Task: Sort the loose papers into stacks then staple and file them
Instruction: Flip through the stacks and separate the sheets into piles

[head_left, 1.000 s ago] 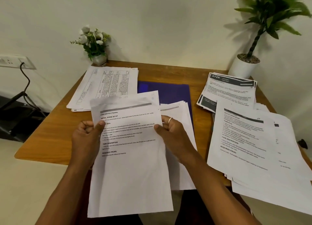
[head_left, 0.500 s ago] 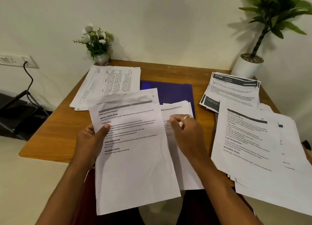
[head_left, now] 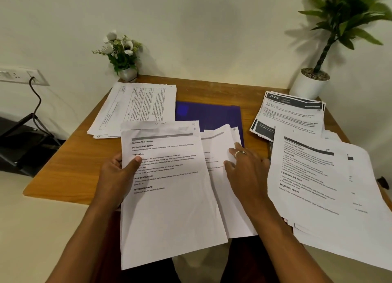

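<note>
A white printed sheet [head_left: 169,197], headed "Clean and Fill a Thermos", is gripped at its left edge by the left hand [head_left: 115,176], the thumb laid across the printed face and the other fingers hidden behind the paper. The sheet is held over the near edge of the light brown wooden table [head_left: 63,166], and its lower half hangs past that edge above the person's lap. Just beside it on the right, a fanned set of white pages [head_left: 218,149] is touched by the right hand [head_left: 247,169], whose fingers are stretched out and laid flat on the paper; a silver ring is worn on one finger, and nothing is seen to be pinched. Under the far ends of these pages a dark blue flat folder [head_left: 212,115] is lying. At the far left of the table a stack of white papers printed with tables [head_left: 140,106] is placed, and at the far right a stack of papers with black headers [head_left: 290,115], marked "2726". A large loose pile of white printed papers [head_left: 322,176] is spread over the table's right side and overhangs its near edge. A small grey pot of white flowers [head_left: 123,55] and a white pot with a tall green plant [head_left: 314,85] are set against the wall.
</note>
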Motion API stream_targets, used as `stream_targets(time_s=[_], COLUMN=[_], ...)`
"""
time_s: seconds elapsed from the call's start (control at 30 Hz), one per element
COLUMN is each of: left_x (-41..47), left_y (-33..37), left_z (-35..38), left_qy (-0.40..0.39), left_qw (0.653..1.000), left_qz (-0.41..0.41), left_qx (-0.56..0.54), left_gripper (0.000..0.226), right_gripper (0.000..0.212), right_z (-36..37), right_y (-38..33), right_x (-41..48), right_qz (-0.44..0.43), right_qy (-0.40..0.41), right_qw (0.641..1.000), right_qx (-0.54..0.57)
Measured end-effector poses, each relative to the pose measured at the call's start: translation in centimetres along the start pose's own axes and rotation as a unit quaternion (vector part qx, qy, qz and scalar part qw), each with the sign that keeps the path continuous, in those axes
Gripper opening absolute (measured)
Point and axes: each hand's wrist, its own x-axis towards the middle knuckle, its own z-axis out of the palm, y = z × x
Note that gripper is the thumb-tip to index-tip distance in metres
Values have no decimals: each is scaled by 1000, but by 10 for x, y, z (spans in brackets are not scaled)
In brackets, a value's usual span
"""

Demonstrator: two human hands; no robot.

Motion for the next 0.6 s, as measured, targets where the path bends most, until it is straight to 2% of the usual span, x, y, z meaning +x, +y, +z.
stream_targets(time_s=[0.07, 0.17, 0.27, 0.43, 0.47, 0.57, 0.6], left_x=[0, -1, 0, 3, 2, 3, 3], left_y=[1, 1, 0, -4, -4, -4, -4], left_z=[0, 1, 1, -2, -2, -1, -1], left_qy=[-1, -4, -2, -9, -10, -7, -6], left_qw=[1000, 1000, 1000, 1000, 1000, 1000, 1000], left_qz=[1, 1, 2, -1, -1, 1, 1], left_qx=[-2, -2, 9, 1, 1, 8, 10], left_gripper=[27, 25, 30, 33, 33, 32, 32], right_gripper=[35, 40, 31, 22, 26, 45, 46], right_z=[4, 9, 11, -4, -7, -17, -19], right_y=[0, 0, 1, -14, -18, -27, -27], right_x=[-3, -9, -10, -13, -12, -8, -5], right_qz=[-19, -44, -69, -78, -74, -3, 20], right_qy=[13, 17, 40, 129, 118, -16, -51], right_qw=[1000, 998, 996, 987, 986, 966, 957], right_qx=[-17, -32, -39, 47, 86, 256, 285])
